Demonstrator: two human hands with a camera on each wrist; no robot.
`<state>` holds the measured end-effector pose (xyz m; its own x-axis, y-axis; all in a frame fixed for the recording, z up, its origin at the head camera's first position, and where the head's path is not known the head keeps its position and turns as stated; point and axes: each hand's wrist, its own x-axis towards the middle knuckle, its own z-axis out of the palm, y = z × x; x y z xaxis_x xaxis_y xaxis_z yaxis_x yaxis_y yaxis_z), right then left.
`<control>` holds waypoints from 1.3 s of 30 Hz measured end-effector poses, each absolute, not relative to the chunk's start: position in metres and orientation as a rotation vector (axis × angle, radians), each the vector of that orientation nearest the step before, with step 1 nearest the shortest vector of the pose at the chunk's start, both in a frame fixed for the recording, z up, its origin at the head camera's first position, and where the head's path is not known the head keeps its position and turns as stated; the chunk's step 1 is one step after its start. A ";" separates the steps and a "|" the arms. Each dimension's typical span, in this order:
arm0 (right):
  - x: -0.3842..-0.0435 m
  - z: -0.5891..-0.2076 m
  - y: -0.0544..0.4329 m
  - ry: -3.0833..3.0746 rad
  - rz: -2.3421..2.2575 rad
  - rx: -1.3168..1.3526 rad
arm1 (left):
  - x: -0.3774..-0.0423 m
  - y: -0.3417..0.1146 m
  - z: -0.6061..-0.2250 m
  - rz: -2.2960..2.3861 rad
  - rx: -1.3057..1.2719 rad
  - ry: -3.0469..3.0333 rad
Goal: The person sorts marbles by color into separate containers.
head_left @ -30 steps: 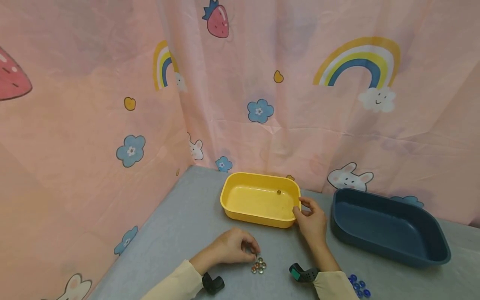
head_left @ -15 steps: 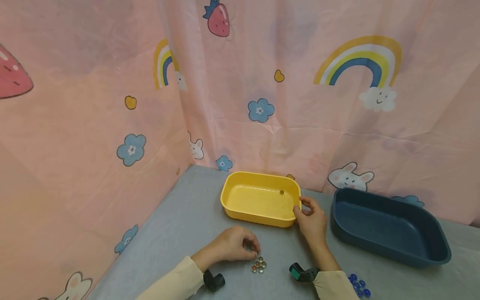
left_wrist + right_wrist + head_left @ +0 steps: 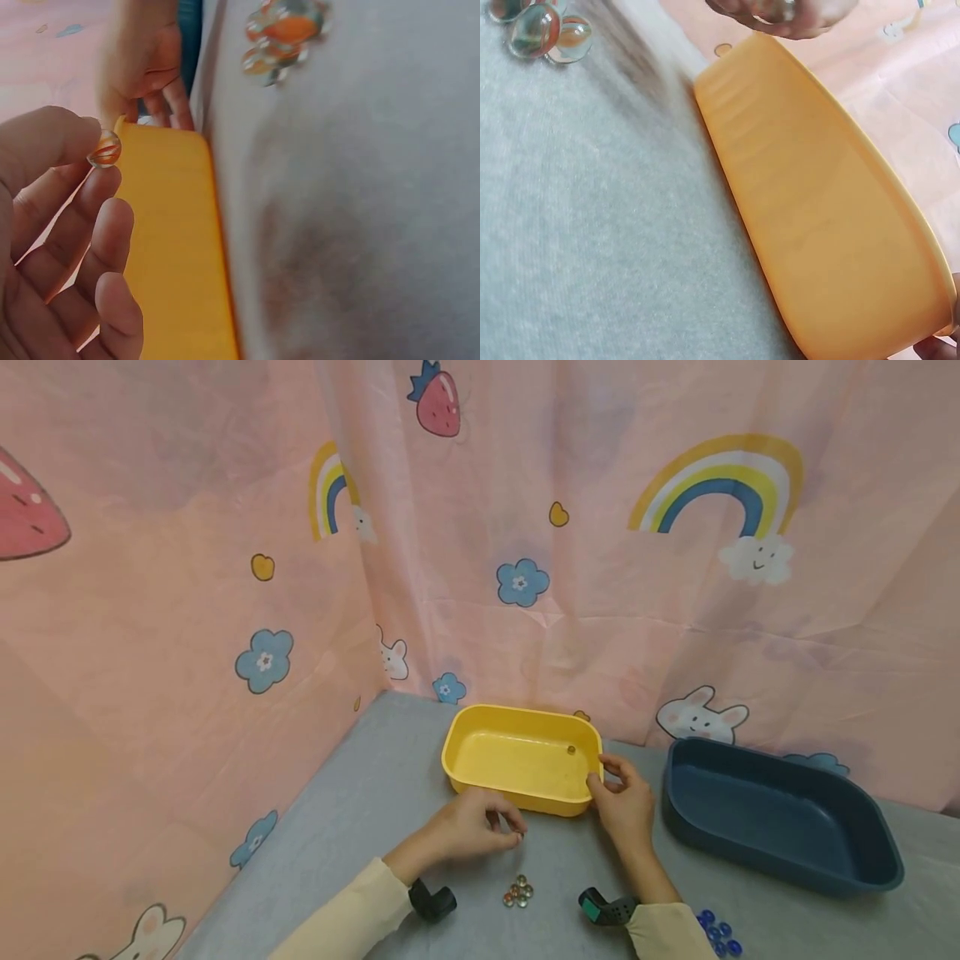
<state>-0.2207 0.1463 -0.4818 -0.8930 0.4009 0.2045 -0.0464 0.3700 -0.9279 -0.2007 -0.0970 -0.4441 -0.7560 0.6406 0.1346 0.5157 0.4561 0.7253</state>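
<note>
Between thumb and forefinger my left hand pinches a clear glass marble with an orange swirl. That hand is in front of the near wall of the yellow basin. My right hand grips the basin's right end, thumb inside the rim and fingers outside. One small marble lies inside the basin, toward its right end. On the table in front of it sits a cluster of orange-and-clear marbles, also seen large at the top left of the right wrist view.
A dark blue basin stands to the right of my right hand. Several blue marbles lie by the right sleeve. Behind the grey table hangs a pink patterned curtain, with another along the left side.
My left hand has lifted from the marble cluster with a marble and moved toward the yellow basin. The marble inside the basin has rolled right. My right hand has stayed on the rim.
</note>
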 end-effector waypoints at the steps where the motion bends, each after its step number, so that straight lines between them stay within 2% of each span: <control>1: -0.221 -0.482 0.146 -2.239 1.539 -0.310 | -0.202 -0.097 -0.442 1.204 1.012 2.536; 9: -0.220 -0.480 0.145 -2.225 1.564 -0.323 | -0.213 -0.095 -0.430 1.314 1.006 2.527; 30: -0.220 -0.478 0.145 -2.257 1.542 -0.334 | -0.252 -0.083 -0.417 1.242 0.975 2.630; 39: -0.220 -0.479 0.147 -2.215 1.617 -0.282 | -0.270 -0.078 -0.418 1.165 0.851 2.700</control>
